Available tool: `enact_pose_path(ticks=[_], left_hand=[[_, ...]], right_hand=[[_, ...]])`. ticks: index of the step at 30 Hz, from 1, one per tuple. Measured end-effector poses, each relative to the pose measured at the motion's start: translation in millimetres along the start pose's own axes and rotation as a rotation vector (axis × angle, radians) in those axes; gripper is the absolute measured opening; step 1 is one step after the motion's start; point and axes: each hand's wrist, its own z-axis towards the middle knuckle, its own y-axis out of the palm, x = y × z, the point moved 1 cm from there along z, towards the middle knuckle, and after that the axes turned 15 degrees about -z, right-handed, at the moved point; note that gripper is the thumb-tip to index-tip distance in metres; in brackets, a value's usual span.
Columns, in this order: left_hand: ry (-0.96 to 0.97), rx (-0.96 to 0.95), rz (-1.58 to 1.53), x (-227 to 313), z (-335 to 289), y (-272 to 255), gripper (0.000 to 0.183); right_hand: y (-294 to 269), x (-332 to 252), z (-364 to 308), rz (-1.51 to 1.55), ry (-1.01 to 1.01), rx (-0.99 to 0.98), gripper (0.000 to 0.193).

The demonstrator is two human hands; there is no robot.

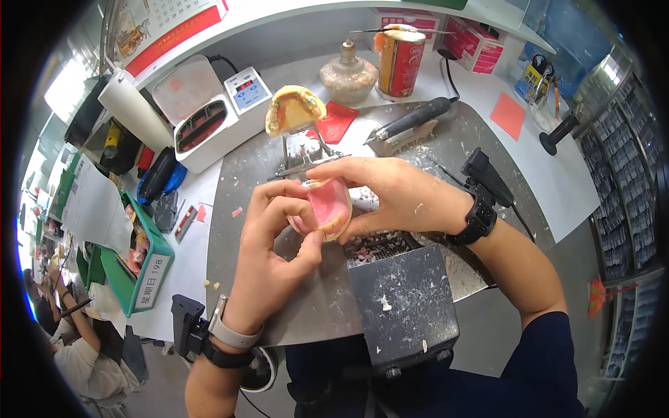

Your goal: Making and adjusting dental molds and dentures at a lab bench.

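Above the metal bench plate [306, 313], 2 bare hands hold a pink denture base [329, 203] with a row of teeth along its near edge. The left hand [279, 233] pinches its left and near rim between thumb and curled fingers; the right hand [394, 195] clasps its right side, fingers over the far rim and thumb below. Just beyond stands a yellowish dental cast [294, 111] on a metal articulator [304, 167]. Near it lie a red sheet [336, 125] and a dark handpiece [417, 118]. Closer to the body sits a black box [404, 303] speckled with white debris.
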Motion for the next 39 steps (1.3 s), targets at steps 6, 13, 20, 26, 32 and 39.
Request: enact_pose_path(ticks=[6, 13, 20, 26, 32, 39], left_hand=[[-0.002, 0.015, -0.005, -0.6, 0.4, 0.7, 0.019], [-0.026, -0.013, -0.051, 1.7, 1.8, -2.1, 0.018], [0.010, -0.005, 0.015, 0.6, 0.3, 0.3, 0.017], [0.064, 0.009, 0.042, -5.0, 1.2, 1.8, 0.018], [0.085, 0.043, 0.082, -3.7, 0.3, 5.2, 0.019], [0.043, 0.061, 0.089, 2.7, -1.4, 6.7, 0.018]], right_hand=[[1.2, -4.7, -1.6, 0.019, 0.047, -0.018, 0.077], [9.8, -12.6, -0.4, -0.056, 0.026, 0.050, 0.086], [12.7, -0.6, 1.4, -0.091, -0.064, 0.164, 0.080], [13.7, 3.1, 2.5, -0.079, -0.083, 0.192, 0.076], [14.5, 3.5, 1.7, -0.081, -0.071, 0.194, 0.075], [12.2, 0.0, 1.6, -0.086, -0.072, 0.160, 0.076]])
